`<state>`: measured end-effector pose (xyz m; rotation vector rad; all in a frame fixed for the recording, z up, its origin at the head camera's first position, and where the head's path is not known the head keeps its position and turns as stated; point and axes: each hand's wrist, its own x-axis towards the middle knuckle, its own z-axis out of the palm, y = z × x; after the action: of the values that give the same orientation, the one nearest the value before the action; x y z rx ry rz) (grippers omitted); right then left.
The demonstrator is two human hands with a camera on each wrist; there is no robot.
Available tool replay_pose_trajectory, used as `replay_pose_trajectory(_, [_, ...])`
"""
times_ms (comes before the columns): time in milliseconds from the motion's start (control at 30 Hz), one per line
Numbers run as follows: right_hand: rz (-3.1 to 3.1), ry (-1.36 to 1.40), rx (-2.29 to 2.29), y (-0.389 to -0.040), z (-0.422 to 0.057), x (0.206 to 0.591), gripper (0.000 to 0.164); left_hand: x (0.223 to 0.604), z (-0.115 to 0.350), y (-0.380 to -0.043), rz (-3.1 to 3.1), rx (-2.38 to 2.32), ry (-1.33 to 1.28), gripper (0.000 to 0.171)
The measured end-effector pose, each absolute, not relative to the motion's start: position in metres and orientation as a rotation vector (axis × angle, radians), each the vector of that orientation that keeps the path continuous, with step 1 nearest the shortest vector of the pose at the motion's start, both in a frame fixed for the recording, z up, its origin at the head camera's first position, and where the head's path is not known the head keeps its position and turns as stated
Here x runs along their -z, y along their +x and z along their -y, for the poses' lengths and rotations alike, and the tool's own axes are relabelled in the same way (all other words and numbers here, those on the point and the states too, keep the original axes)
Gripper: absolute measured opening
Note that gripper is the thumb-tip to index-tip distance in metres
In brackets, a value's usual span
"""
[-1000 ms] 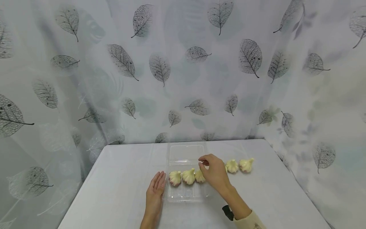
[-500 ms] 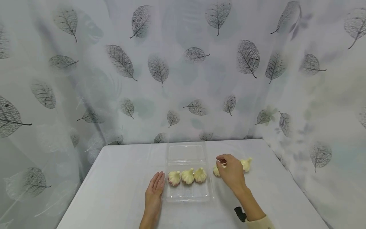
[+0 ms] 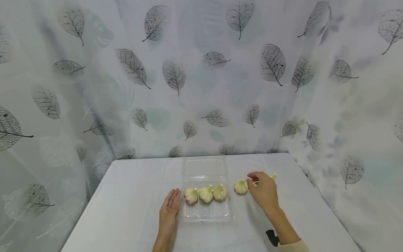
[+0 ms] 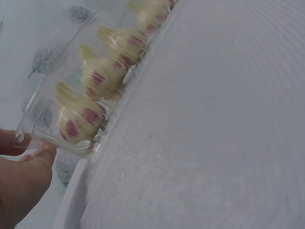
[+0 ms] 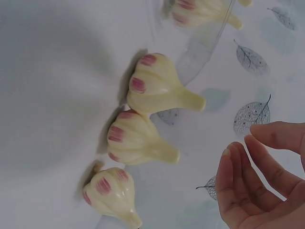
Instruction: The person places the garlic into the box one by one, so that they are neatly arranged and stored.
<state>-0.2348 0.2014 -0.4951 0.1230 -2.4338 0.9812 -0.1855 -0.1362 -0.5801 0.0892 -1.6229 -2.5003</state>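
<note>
Plastic box (image 3: 217, 212), mid-frame: three garlic bulbs (image 3: 206, 194) in
Loose bulbs (image 3: 240, 187), right of centre: three outside
Left hand (image 3: 168, 206): straight, against box
Right hand (image 3: 263, 191): empty

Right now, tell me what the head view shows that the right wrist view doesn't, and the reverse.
Only the head view: the left hand, fingers straight along the clear container, and all three garlic bulbs inside.

Only the right wrist view: all three loose garlic bulbs uncovered; from the head, the right hand hides most of two.

Both: that right hand, holding nothing; the loose bulb nearest the container; part of the container; the white table; the leaf-patterned curtain.
</note>
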Motion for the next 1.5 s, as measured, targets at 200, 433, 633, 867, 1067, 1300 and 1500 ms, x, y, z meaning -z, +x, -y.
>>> replay_pose_trajectory(200, [2.473, 0.113, -0.974, -0.234, -0.207, 0.5, 0.015, 0.58, 0.136, -0.186, 1.62, 2.497, 0.106, 0.059])
replay_pose_trajectory(433, [2.531, 0.126, -0.97, -0.233, -0.212, 0.511, 0.02, 0.583, 0.136, -0.186, 1.623, 2.483, 0.082, 0.06])
replay_pose_trajectory(633, [2.533, 0.184, -0.977, -0.236, -0.21, 0.516, 0.024, 0.582, 0.137, -0.187, 1.603, 2.491, 0.087, 0.06])
replay_pose_trajectory(867, [2.536, 0.281, -0.935, -0.238, -0.208, 0.521, 0.032, 0.583, 0.137, -0.186, 1.645, 2.476, 0.102, 0.06])
replay_pose_trajectory(1067, [2.499, 0.41, -0.832, -0.241, -0.207, 0.527, 0.035, 0.583, 0.136, -0.185, 1.645, 2.478, 0.089, 0.06])
replay_pose_trajectory(1300, [2.527, 0.417, -0.795, -0.247, -0.206, 0.532, 0.037, 0.583, 0.137, -0.185, 1.637, 2.486, 0.072, 0.059])
replay_pose_trajectory(1500, [2.54, 0.417, -0.777, -0.25, -0.204, 0.535, 0.034, 0.582, 0.137, -0.184, 1.637, 2.485, 0.076, 0.059])
